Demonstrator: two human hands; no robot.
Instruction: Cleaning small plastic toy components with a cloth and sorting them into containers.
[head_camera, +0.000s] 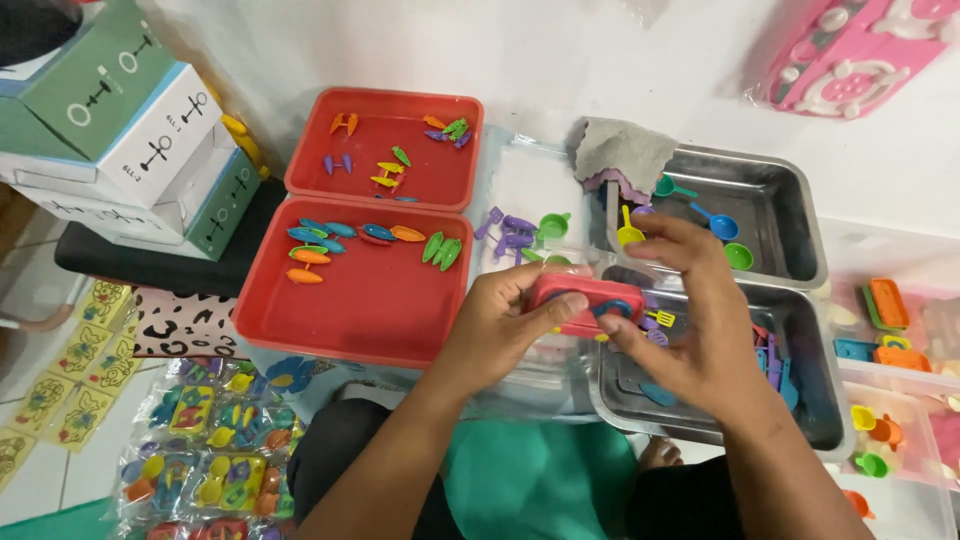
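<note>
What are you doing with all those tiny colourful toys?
A person sits on the floor holding a small red plastic tray between both hands: the left hand grips its left end and the right hand covers its right end. Little toy pieces sit inside it. In front are two red trays with small coloured pieces, and two metal trays holding tiny spoons and other bits. Packed toy sets lie on the floor to the left, beside stacked boxes.

head view — looking down, close over trays (370, 300)
</note>
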